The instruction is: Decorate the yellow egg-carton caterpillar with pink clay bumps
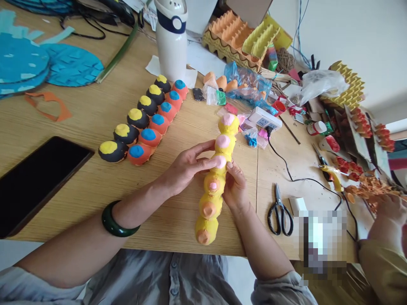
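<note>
Between my hands, tilted above the table, is a yellow clay-covered egg-carton strip (219, 195). Its upper bumps carry pink clay caps (222, 141); a small pink dab sits on a middle bump, and the lower bumps show bare orange tops. My left hand (190, 167) grips the strip from the left, its thumb on a pink cap. From the right, my right hand (235, 186) holds the strip's edge, with some fingers hidden behind it. Left of it lie a black strip with yellow caps (137, 117) and an orange strip with blue caps (159, 123).
A dark tablet (41, 182) lies at left, a white bottle (172, 42) stands at the back. Scissors (278, 212), a power strip (265, 118) with its cord, and a glue gun (332, 176) lie right. Egg cartons (235, 40) are stacked behind. Another person's hand (389, 209) is at far right.
</note>
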